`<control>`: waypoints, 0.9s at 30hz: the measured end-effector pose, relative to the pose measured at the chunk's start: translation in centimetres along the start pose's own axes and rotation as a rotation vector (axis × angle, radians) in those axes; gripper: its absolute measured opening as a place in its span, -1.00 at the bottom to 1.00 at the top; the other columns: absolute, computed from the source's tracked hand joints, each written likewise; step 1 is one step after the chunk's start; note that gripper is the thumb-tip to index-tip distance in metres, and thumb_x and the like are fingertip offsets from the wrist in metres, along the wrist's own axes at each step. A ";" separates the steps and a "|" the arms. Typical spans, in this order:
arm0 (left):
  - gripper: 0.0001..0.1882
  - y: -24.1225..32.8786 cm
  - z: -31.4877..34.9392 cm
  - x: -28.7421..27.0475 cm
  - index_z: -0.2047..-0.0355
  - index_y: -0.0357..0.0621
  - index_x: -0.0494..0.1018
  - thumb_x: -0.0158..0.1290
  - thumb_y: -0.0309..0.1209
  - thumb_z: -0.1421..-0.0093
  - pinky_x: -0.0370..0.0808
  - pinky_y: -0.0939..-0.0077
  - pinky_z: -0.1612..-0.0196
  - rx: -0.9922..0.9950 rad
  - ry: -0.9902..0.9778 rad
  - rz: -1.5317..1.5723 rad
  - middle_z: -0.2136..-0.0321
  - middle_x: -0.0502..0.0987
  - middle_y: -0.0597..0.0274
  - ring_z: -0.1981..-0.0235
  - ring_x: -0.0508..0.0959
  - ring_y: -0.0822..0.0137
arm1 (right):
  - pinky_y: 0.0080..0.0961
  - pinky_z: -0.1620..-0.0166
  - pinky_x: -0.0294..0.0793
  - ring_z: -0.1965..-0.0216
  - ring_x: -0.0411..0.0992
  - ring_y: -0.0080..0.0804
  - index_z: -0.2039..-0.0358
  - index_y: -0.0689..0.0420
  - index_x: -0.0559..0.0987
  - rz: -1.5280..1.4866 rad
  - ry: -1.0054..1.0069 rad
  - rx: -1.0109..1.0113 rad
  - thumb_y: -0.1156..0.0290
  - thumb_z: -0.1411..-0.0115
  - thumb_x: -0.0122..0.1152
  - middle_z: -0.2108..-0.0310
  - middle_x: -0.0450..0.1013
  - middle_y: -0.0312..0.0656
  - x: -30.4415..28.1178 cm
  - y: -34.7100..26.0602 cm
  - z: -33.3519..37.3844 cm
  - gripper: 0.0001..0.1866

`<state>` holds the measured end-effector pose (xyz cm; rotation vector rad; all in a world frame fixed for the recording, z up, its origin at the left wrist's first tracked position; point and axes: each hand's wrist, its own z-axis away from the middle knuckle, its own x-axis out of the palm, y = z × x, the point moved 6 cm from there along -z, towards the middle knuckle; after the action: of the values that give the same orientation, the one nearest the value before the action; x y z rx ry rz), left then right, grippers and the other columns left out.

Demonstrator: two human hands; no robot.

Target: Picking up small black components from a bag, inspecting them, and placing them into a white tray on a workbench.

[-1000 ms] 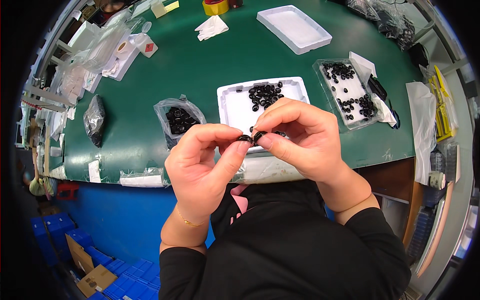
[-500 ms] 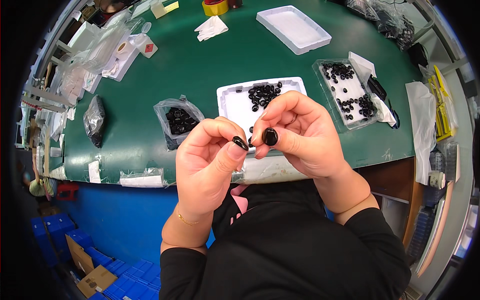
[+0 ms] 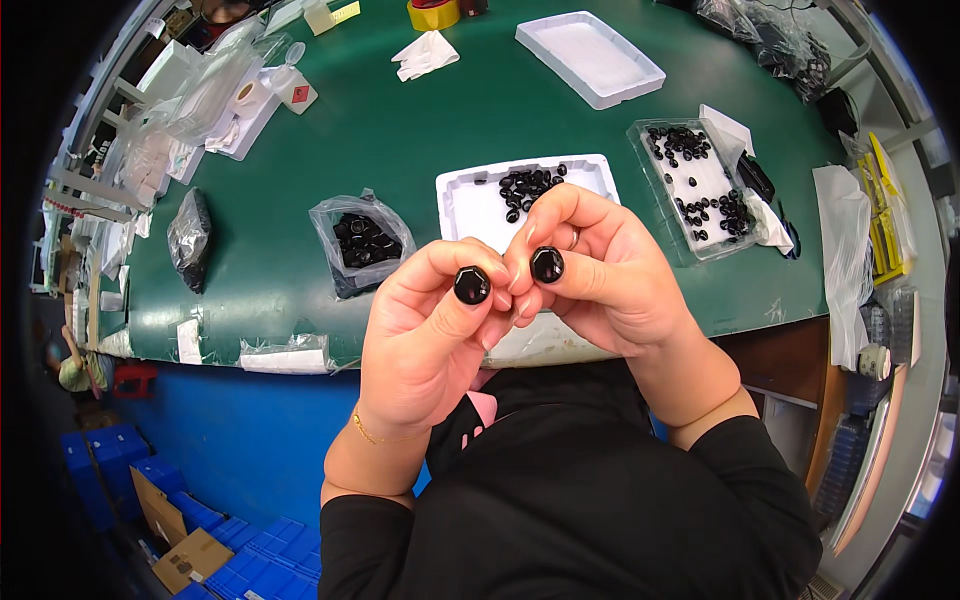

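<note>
Left black piece [image 3: 472, 285] now turned face-on; left hand [image 3: 428, 330] pinching it, right hand [image 3: 612, 282] pinching right black piece [image 3: 547, 264], near white tray [image 3: 470, 216]. Slick gloss could slip fingertip grip; whether hands touch unclear.

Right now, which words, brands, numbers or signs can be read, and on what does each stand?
No text is clear enough to quote.
Red diamond sign on white bottle: print too small.
Yellow label: too small.
Pink marks on black shirt: unreadable.
White marks, far left: blurred.
Label on cardboard box: blurred.
Held black pieces: none visible.
</note>
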<state>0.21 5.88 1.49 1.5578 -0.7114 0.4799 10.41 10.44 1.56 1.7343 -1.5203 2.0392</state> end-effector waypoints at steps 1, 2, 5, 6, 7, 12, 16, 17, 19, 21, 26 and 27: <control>-0.88 0.0 0.1 -0.1 0.33 -0.27 0.35 -0.04 -0.45 -0.20 0.28 0.69 0.40 0.001 -0.005 0.032 0.44 0.38 0.23 0.48 0.30 0.51 | -0.52 0.29 0.49 0.41 0.45 -0.40 0.27 0.22 0.36 -0.002 0.005 0.007 0.57 -0.10 0.11 0.37 0.42 -0.04 0.0 0.1 0.0 -0.82; -0.89 0.1 0.1 -0.2 0.32 -0.29 0.37 -0.04 -0.48 -0.20 0.29 0.68 0.37 0.003 -0.010 0.063 0.43 0.42 0.21 0.50 0.31 0.52 | -0.52 0.29 0.49 0.41 0.45 -0.40 0.27 0.22 0.36 -0.003 0.003 0.009 0.57 -0.10 0.11 0.37 0.42 -0.04 0.0 0.2 -0.1 -0.82; -0.91 1.2 0.3 -0.5 0.32 -0.29 0.38 -0.04 -0.53 -0.18 0.29 0.68 0.38 0.142 -0.003 -0.170 0.43 0.42 0.22 0.48 0.32 0.52 | -0.53 0.27 0.47 0.37 0.43 -0.42 0.28 0.25 0.37 0.070 -0.048 -0.070 0.63 -0.09 0.07 0.35 0.41 -0.06 -0.1 0.3 -0.4 -0.84; -0.92 1.8 0.4 -0.6 0.32 -0.29 0.39 -0.04 -0.55 -0.17 0.29 0.68 0.38 0.212 0.001 -0.287 0.43 0.42 0.22 0.47 0.33 0.52 | -0.53 0.27 0.47 0.37 0.43 -0.42 0.28 0.25 0.37 0.068 -0.050 -0.069 0.63 -0.09 0.07 0.35 0.41 -0.06 0.0 0.5 -0.6 -0.84; -0.92 2.2 0.5 -1.0 0.32 -0.29 0.39 -0.04 -0.55 -0.17 0.29 0.68 0.38 0.212 0.002 -0.289 0.43 0.42 0.22 0.47 0.33 0.52 | -0.53 0.26 0.46 0.36 0.42 -0.42 0.28 0.26 0.39 0.221 -0.054 -0.144 0.63 -0.09 0.05 0.35 0.40 -0.07 0.3 0.4 -0.9 -0.85; -0.84 7.8 2.8 -4.8 0.28 -0.28 0.42 0.02 -0.58 -0.08 0.33 0.63 0.35 0.668 0.404 -1.290 0.37 0.45 0.18 0.42 0.39 0.46 | -0.57 0.26 0.42 0.32 0.40 -0.43 0.31 0.28 0.49 0.786 -0.136 -0.508 0.66 -0.07 0.04 0.33 0.40 -0.11 2.5 1.4 -3.1 -0.85; -0.80 8.7 2.1 -7.1 0.28 -0.25 0.44 0.06 -0.57 -0.03 0.35 0.54 0.31 0.380 0.685 -1.715 0.33 0.46 0.18 0.41 0.40 0.37 | -0.50 0.26 0.42 0.29 0.41 -0.35 0.33 0.23 0.54 1.004 -0.143 -0.584 0.63 -0.02 0.11 0.30 0.41 -0.11 2.1 4.5 -6.3 -0.83; -0.80 8.6 1.8 -7.2 0.28 -0.25 0.44 0.06 -0.57 -0.03 0.35 0.54 0.31 0.380 0.680 -1.714 0.33 0.46 0.18 0.41 0.40 0.37 | -0.48 0.26 0.41 0.28 0.41 -0.32 0.34 0.20 0.54 1.145 -0.099 -0.599 0.61 -0.01 0.11 0.31 0.41 -0.13 1.0 5.7 -7.0 -0.83; -0.78 8.7 1.4 -6.8 0.27 -0.22 0.45 0.07 -0.58 0.00 0.35 0.47 0.29 0.506 0.643 -1.838 0.32 0.46 0.20 0.38 0.41 0.31 | -0.43 0.26 0.41 0.26 0.41 -0.26 0.36 0.16 0.56 1.421 -0.017 -0.625 0.59 0.01 0.13 0.33 0.43 -0.15 0.7 6.4 -8.1 -0.83; -0.77 8.4 0.9 -6.6 0.27 -0.21 0.46 0.08 -0.58 0.01 0.36 0.44 0.28 0.573 0.616 -1.893 0.31 0.46 0.22 0.37 0.41 0.28 | -0.41 0.25 0.41 0.26 0.41 -0.24 0.37 0.15 0.56 1.445 0.000 -0.580 0.57 0.01 0.13 0.35 0.43 -0.16 -0.9 6.1 -7.8 -0.85; -0.83 3.8 -2.1 -4.5 0.34 -0.20 0.47 0.10 -0.53 0.01 0.38 0.38 0.26 0.573 0.261 -1.854 0.35 0.45 0.20 0.34 0.42 0.20 | -0.38 0.25 0.40 0.29 0.40 -0.22 0.42 0.17 0.56 1.688 0.186 -0.351 0.51 0.01 0.13 0.43 0.44 -0.18 -7.3 1.5 -5.8 -0.90; -0.86 2.2 -3.0 -4.5 0.38 -0.20 0.47 0.10 -0.51 0.01 0.39 0.39 0.25 0.494 0.145 -1.791 0.38 0.45 0.18 0.34 0.43 0.18 | -0.37 0.25 0.40 0.30 0.40 -0.23 0.44 0.17 0.56 1.755 0.254 -0.283 0.50 0.02 0.14 0.43 0.44 -0.17 -8.7 0.4 -5.4 -0.90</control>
<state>-4.24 9.54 0.39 1.9280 1.0653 -0.6346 9.44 18.46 -4.79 -0.4312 -3.4005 1.8247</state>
